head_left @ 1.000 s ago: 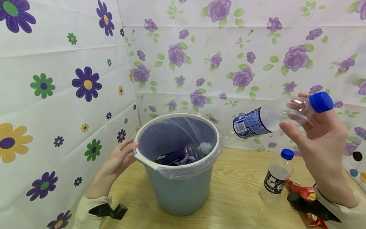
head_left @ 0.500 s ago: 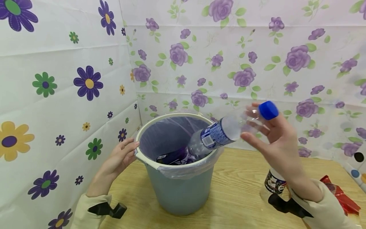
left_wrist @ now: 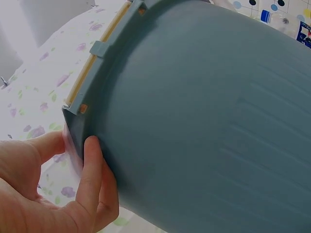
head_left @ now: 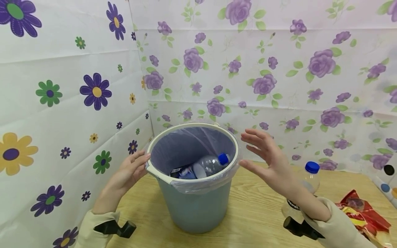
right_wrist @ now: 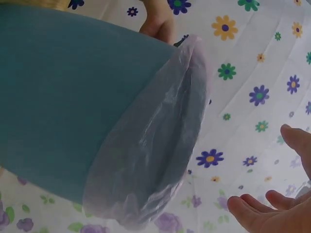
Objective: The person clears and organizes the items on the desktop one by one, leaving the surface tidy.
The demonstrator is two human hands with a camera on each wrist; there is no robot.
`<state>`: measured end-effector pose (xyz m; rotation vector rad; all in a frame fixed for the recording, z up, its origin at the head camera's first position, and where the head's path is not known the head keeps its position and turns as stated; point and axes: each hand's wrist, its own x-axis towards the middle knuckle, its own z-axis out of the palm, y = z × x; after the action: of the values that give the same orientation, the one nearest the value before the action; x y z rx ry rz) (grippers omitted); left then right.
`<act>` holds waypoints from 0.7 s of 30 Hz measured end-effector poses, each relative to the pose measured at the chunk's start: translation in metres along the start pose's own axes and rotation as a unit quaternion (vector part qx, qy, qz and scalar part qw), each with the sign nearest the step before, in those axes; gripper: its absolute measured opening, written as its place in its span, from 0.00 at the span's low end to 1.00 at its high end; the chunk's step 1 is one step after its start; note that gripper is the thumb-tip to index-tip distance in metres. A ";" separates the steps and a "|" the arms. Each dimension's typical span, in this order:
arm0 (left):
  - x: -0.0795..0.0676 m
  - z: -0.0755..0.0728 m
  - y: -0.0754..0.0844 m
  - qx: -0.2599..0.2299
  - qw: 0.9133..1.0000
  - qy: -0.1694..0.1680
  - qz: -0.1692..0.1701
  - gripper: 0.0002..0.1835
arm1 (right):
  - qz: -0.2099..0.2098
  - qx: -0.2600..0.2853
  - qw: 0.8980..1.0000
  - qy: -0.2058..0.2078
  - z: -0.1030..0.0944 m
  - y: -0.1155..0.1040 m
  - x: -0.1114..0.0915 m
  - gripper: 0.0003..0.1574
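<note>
A blue-grey trash bin (head_left: 195, 206) with a cream rim and a thin plastic liner (head_left: 201, 186) stands on the table. My left hand (head_left: 128, 174) grips the bin at its left edge; in the left wrist view, thumb and fingers (left_wrist: 91, 182) pinch the wall just below the rim. Inside the bin lies a clear plastic bottle (head_left: 209, 165) with a blue cap, over darker contents that are mostly hidden. To the right of the rim, my right hand (head_left: 273, 165) hangs in the air with fingers spread, holding nothing. The right wrist view shows this hand (right_wrist: 272, 213) apart from the liner.
Another blue-capped bottle (head_left: 311, 179) stands on the wooden table (head_left: 254, 213), partly behind the right forearm. A red snack bag (head_left: 364, 217) lies at the far right. Flower-printed sheets (head_left: 192, 86) rise behind and on the left.
The right hand carried a blue-capped bottle leftward to the bin and let it go; it now lies inside. The left hand kept its grip on the rim.
</note>
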<state>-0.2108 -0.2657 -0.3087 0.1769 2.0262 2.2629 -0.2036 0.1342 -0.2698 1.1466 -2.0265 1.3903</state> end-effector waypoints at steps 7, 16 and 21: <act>-0.001 0.000 0.002 0.001 1.000 -0.001 0.003 0.40 | 0.038 -0.041 0.998 0.029 -0.026 0.012 -0.021 0.32; -0.002 0.002 0.004 0.008 1.000 0.003 0.003 0.35 | 0.086 -0.057 0.992 0.070 -0.058 0.033 -0.049 0.20; -0.002 0.003 0.004 0.012 1.000 0.004 0.003 0.33 | 0.105 -0.074 0.989 0.077 -0.069 0.041 -0.058 0.16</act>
<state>-0.2086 -0.2638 -0.3044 0.1746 2.0595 2.2482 -0.2114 0.2257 -0.3065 0.7567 -2.1451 1.3517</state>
